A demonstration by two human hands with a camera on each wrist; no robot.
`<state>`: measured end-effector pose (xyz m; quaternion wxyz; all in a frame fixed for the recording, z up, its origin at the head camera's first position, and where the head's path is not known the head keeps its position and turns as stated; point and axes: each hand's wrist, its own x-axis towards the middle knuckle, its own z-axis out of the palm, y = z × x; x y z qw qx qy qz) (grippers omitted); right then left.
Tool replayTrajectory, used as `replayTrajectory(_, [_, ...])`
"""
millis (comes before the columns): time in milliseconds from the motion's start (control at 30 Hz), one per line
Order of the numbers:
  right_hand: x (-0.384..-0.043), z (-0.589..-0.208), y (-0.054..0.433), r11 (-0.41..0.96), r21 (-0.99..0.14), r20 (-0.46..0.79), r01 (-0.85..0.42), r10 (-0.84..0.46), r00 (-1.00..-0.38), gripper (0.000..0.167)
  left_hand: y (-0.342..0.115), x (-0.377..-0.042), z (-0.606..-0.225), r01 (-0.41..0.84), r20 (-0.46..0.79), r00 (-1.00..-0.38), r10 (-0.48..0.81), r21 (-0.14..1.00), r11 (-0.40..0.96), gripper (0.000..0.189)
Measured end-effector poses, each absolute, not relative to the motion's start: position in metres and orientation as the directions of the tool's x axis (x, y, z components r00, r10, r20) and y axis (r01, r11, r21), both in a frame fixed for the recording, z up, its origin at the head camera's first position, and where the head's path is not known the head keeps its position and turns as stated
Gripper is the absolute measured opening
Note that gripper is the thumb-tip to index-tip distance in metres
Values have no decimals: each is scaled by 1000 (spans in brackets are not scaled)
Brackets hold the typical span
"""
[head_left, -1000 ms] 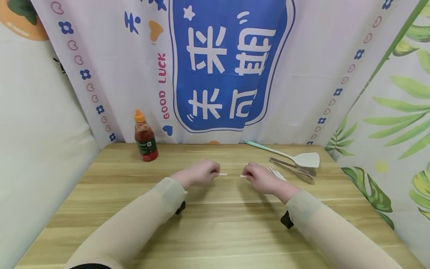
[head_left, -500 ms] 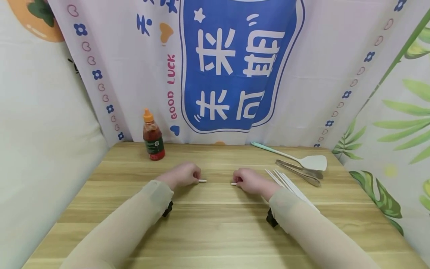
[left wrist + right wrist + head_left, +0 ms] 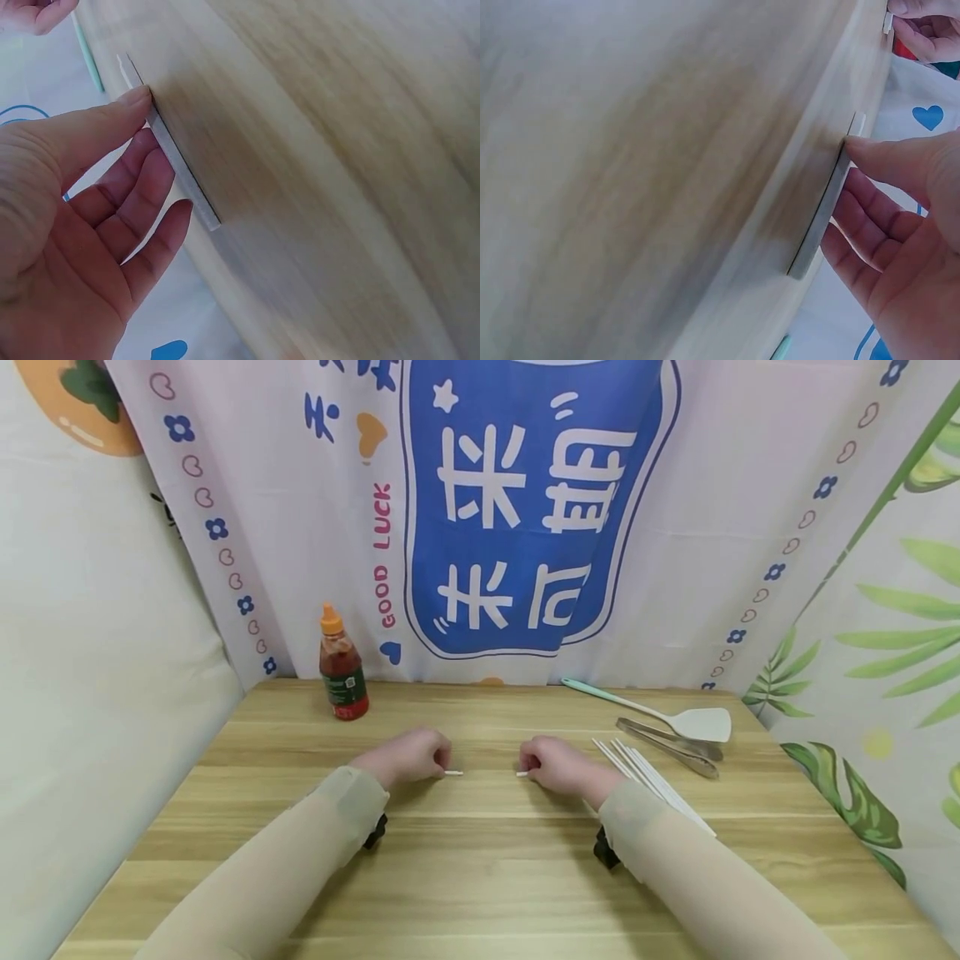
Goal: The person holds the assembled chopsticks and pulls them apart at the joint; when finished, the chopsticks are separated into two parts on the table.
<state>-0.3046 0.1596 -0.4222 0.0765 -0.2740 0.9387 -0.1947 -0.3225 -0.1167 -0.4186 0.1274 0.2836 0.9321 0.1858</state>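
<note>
My left hand (image 3: pixel 412 755) pinches a short white stick (image 3: pixel 176 161) between thumb and fingers just at the tabletop (image 3: pixel 480 852). One end of that stick looks ragged in the left wrist view. Across a gap, my right hand (image 3: pixel 558 764) pinches another short white stick (image 3: pixel 821 217) the same way, low against the wood. In the head view only the inner tips of both pieces show, pointing at each other. Beyond the right hand, several long white sticks (image 3: pixel 660 779) lie loosely fanned, partly behind the right forearm.
Metal tongs (image 3: pixel 667 748) and a white spatula (image 3: pixel 701 724) with a mint handle lie at the back right. A sauce bottle (image 3: pixel 343 677) with an orange cap stands at the back left. A printed curtain (image 3: pixel 300 510) hangs behind the table.
Both hands have moved left and nearer the person with their pieces, and the gap between the pieces has widened. The left piece has lowered slightly. More of the long sticks now shows.
</note>
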Motion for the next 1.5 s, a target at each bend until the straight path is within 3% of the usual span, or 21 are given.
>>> replayTrajectory(100, [-302, -418, 166, 774, -427, -16, -468, -524, -851, 8, -114, -324, -420, 484, -131, -802, 583, 430, 762, 18])
replayTrajectory(300, [-303, -396, 212, 829, -385, 56, -406, -418, -907, 15, -108, -325, -419, 474, -159, -797, 583, 433, 766, 18])
replayTrajectory(467, [-301, -378, 261, 900, -318, -16, -298, -319, -948, 15, -107, -325, -413, 436, -216, -796, 565, 444, 783, 15])
replayTrajectory(633, [-294, -384, 285, 926, -282, -91, -252, -288, -953, 17, -110, -323, -410, 437, -220, -787, 576, 459, 774, 14])
replayTrajectory(833, [-285, -397, 290, 932, -295, -124, -211, -256, -959, 14, -109, -323, -409, 436, -232, -788, 570, 444, 783, 14])
replayTrajectory(1500, [-276, -405, 271, 981, -45, -71, -188, -191, -979, 12, -107, -327, -413, 437, -229, -799, 556, 414, 798, 15])
